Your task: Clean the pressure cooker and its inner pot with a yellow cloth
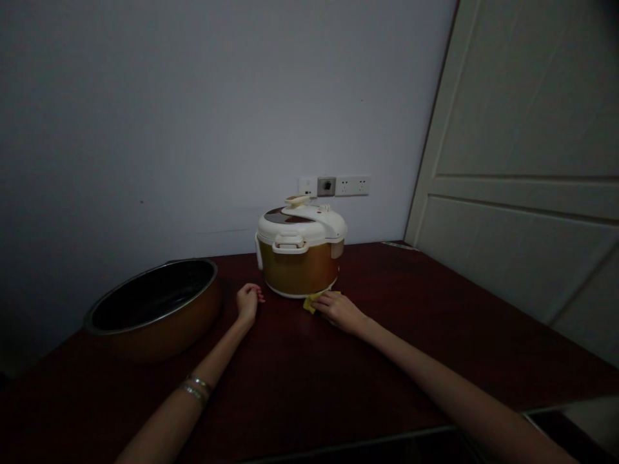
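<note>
left hand (pixel 249 301) fingers curled | right hand (pixel 339 310) fingers hold yellow cloth (pixel 309 302) | touching cooker (pixel 300 258)

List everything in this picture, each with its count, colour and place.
cooker: one, white lid on a golden body, middle of the table, near the wall
cloth: one, yellow, at the cooker's base, partly under the fingers
basin: one, brown outside and dark inside, left part of the table
table: one, dark red, across the foreground
sockets: one row, white, on the wall behind the cooker
wall: one, pale grey, behind the table
door: one, whitish, at the right
bracelets: apparently two, silvery, on the left wrist
left hand: one, curled, resting on the table left of the cooker
right hand: one, on the cloth
</note>
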{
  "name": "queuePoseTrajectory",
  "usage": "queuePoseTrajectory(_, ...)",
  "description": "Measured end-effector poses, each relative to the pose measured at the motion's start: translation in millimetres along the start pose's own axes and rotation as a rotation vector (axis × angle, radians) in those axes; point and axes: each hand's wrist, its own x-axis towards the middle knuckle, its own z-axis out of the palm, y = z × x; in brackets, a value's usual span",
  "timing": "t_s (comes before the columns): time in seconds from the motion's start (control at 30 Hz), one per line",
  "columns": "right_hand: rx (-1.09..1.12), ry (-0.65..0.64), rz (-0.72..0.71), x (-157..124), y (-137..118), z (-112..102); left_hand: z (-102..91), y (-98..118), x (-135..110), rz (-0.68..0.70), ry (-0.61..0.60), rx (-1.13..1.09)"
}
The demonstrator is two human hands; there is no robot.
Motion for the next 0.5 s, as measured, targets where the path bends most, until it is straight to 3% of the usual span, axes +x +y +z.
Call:
queuePoseTrajectory(0.23, 0.022, 0.006, 0.223, -21.4, 22.5, -7.3, 2.3, -0.9, -0.8, 0.005, -0.027, 0.021)
queuePoseTrajectory(0.4, 0.076, 0.027, 0.089, -11.5, 2.0, -3.7, 3.2, -0.7, -0.5, 0.007, -0.048, 0.044)
queuePoseTrajectory(0.5, 0.114, 0.027, 0.152, -5.7, -4.2, 0.1, 3.2, -0.4, -0.4, 0.007, -0.056, 0.054)
